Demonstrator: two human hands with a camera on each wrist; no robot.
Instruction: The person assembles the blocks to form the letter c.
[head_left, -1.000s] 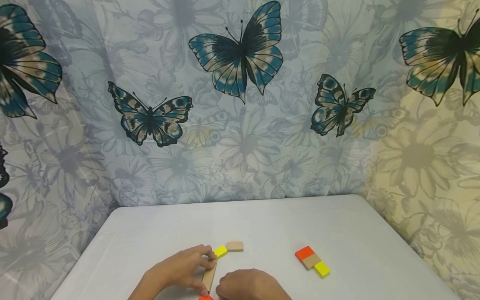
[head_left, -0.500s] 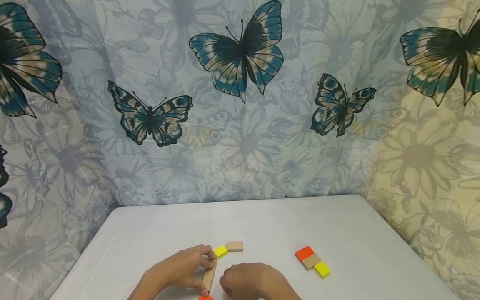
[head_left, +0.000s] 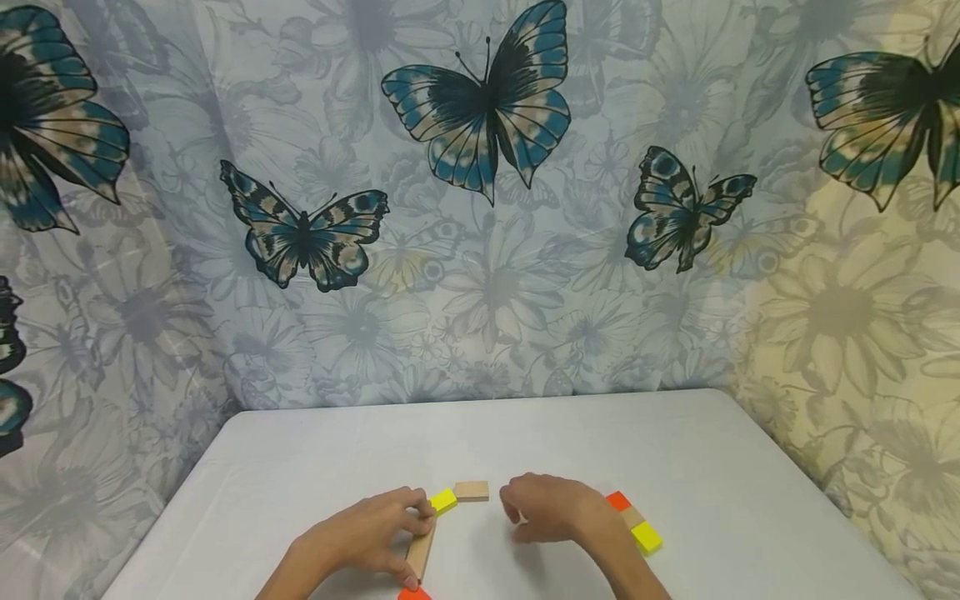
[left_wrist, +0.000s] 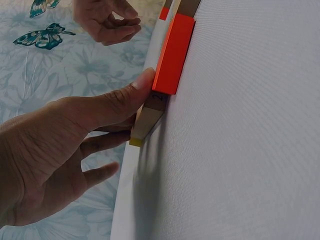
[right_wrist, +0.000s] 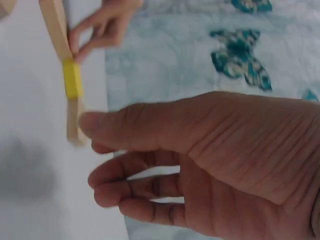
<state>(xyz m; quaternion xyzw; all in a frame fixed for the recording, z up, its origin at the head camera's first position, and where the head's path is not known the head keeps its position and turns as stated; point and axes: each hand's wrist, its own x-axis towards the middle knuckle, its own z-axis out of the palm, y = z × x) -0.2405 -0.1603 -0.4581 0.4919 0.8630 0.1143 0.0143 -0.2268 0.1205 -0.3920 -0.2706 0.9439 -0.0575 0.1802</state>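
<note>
My left hand (head_left: 367, 533) spans a long plain wooden block (head_left: 420, 553) lying on the table, thumb at its near end and fingers at its far end. The thumb also meets a red block (left_wrist: 174, 55) at that near end. A yellow block (head_left: 444, 502) adjoins the far end, and a short plain wooden block (head_left: 472, 492) follows it, forming a bent line. Above the table, just right of that short block, my right hand (head_left: 551, 507) hovers with fingers loosely bent. Nothing shows between its thumb and fingers in the right wrist view.
Behind the right forearm lies a separate row: a red block (head_left: 618, 500), a plain wooden block (head_left: 632, 517) and a yellow block (head_left: 647, 538), partly covered. The white table (head_left: 337, 450) ends at a butterfly-patterned cloth (head_left: 495, 333) at the back and sides.
My right hand has left the near edge beside the long block, moving up and to the right, and its fingers have loosened. The left hand and the blocks stay in place.
</note>
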